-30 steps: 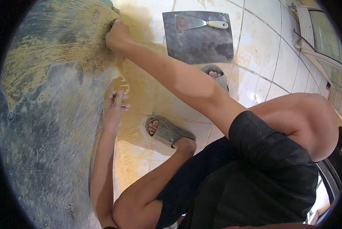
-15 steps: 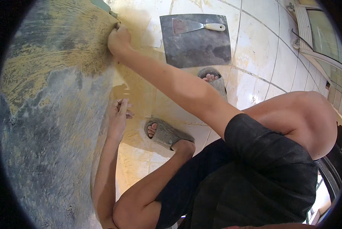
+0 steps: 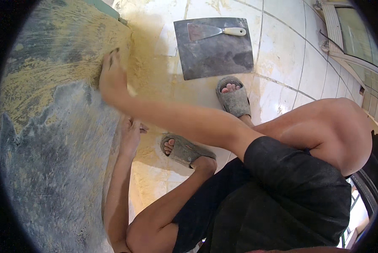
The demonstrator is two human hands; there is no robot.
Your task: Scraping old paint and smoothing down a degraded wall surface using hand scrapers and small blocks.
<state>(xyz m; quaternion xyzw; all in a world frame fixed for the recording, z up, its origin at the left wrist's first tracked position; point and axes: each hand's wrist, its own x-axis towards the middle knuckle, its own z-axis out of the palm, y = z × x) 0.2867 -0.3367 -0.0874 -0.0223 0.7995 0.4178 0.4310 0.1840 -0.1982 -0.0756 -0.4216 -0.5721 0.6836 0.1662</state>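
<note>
A large wall surface (image 3: pixel 49 168), mottled grey with streaky yellow patches, fills the left side of the view. My right hand (image 3: pixel 113 82) is pressed to it near the border of the yellow and grey areas. Its fingers are closed, and a small dark edge shows at the fingertips; what it belongs to is hidden under the hand. Below my right forearm, my left hand (image 3: pixel 130 137) is beside the wall's edge with nothing seen in it. Its fingers look loosely apart, partly covered by the right arm.
A putty knife (image 3: pixel 216 31) with a pale handle lies on a dark square sheet (image 3: pixel 214 57) on the tiled floor (image 3: pixel 281 46). Yellow powder (image 3: pixel 149 71) gathers along the wall's foot. My sandalled feet stand nearby, one in a grey sandal (image 3: pixel 184 152). A framed glass panel (image 3: pixel 357 38) is at the far right.
My right hand has moved along the wall, toward me and to the left, away from its far corner. The right forearm now crosses in front of my left hand, which has barely shifted.
</note>
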